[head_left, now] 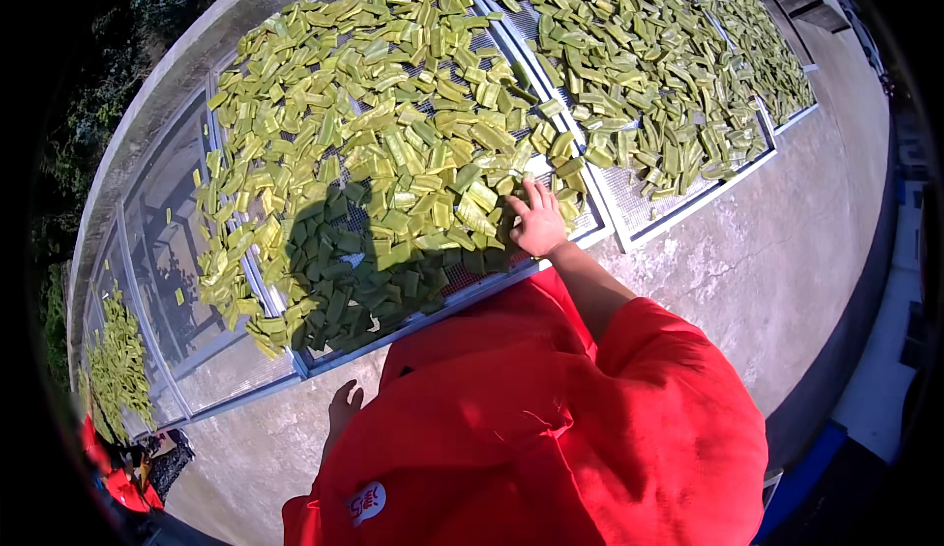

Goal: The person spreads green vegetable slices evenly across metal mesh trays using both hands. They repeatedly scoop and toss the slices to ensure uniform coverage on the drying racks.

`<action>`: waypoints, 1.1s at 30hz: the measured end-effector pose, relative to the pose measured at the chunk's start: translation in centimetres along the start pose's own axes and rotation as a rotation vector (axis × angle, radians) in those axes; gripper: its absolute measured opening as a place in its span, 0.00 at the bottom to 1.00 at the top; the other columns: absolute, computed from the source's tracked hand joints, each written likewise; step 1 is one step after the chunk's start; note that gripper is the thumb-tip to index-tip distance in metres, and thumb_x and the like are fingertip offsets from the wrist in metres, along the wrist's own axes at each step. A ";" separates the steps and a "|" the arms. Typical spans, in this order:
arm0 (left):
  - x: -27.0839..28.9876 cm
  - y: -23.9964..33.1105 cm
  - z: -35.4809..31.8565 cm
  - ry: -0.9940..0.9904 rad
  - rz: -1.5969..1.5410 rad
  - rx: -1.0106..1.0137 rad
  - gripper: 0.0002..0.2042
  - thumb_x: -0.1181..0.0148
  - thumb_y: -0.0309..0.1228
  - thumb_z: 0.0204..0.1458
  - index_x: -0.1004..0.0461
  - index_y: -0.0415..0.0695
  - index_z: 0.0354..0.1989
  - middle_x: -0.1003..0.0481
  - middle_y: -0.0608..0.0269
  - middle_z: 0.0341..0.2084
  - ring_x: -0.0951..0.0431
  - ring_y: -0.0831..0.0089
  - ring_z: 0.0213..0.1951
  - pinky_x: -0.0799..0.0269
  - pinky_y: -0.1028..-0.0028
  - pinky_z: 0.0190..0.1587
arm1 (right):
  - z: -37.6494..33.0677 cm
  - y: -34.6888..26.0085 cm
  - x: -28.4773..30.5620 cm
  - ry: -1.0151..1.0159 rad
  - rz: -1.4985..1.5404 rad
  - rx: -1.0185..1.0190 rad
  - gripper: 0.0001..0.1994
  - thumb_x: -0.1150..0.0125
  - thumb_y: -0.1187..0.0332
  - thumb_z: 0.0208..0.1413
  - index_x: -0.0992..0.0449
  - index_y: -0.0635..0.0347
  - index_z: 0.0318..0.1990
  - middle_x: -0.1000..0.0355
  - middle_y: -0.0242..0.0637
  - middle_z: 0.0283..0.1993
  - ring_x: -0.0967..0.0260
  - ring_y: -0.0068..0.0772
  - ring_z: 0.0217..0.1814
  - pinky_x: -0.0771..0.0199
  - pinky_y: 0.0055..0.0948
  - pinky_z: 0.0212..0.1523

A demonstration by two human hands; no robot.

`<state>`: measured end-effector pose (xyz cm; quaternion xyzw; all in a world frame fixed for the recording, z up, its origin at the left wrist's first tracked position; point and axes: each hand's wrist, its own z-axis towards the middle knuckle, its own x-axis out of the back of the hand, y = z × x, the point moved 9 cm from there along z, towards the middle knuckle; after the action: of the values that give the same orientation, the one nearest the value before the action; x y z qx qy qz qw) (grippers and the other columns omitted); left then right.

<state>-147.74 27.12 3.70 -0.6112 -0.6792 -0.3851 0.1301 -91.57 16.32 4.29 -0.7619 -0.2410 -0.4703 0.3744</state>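
Note:
Many flat, cut green plant pieces [413, 163] lie spread over a metal-framed mesh drying rack [612, 202] in front of me. My right hand [539, 220] rests at the near right part of this rack, its fingers stretched out and touching the pieces by the frame. Nothing is visibly gripped in it. Lower and to the left, my left hand [344, 408] hangs short of the rack's near edge, fingers slightly apart and holding nothing. My shadow darkens the pieces near the middle of the front edge.
Further racks of green pieces [639, 64] adjoin at the right. On the left, a mesh panel [182, 241] bears only a few scattered pieces, with another pile [120, 369] beyond it. Concrete floor [708, 271] borders the racks. Someone in red [128, 487] is partly visible at the lower left.

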 end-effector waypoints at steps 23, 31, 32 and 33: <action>-13.7 4.6 -10.6 0.112 -0.445 0.277 0.20 0.47 0.35 0.54 0.33 0.37 0.52 0.28 0.52 0.47 0.27 0.63 0.47 0.33 0.70 0.49 | 16.7 29.1 18.6 0.220 0.098 -0.440 0.46 0.36 0.39 0.38 0.51 0.37 0.66 0.67 0.50 0.71 0.64 0.61 0.69 0.51 0.47 0.64; -15.6 9.1 -12.7 0.106 -0.392 0.400 0.19 0.47 0.35 0.54 0.33 0.37 0.52 0.28 0.52 0.46 0.27 0.63 0.46 0.33 0.70 0.49 | 26.5 19.8 13.0 0.021 0.055 -0.598 0.34 0.34 0.49 0.39 0.37 0.39 0.57 0.54 0.46 0.67 0.49 0.53 0.64 0.40 0.52 0.55; -15.5 9.5 -12.8 0.097 -0.378 0.418 0.19 0.47 0.35 0.54 0.32 0.37 0.52 0.28 0.52 0.46 0.27 0.63 0.46 0.33 0.70 0.49 | 28.4 20.8 11.9 0.052 0.219 -0.557 0.29 0.34 0.53 0.39 0.34 0.43 0.53 0.53 0.48 0.66 0.45 0.52 0.61 0.38 0.47 0.54; -15.3 9.9 -12.8 0.089 -0.366 0.435 0.19 0.47 0.34 0.54 0.32 0.37 0.52 0.28 0.52 0.46 0.27 0.63 0.46 0.33 0.70 0.49 | 29.9 20.4 11.7 0.081 0.382 -0.509 0.25 0.34 0.57 0.40 0.30 0.47 0.49 0.52 0.49 0.65 0.41 0.51 0.59 0.35 0.41 0.53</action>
<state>-138.94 6.75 5.94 -0.4187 -0.8383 -0.2740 0.2164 -55.65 28.05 -0.52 -0.8433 0.0469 -0.4665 0.2626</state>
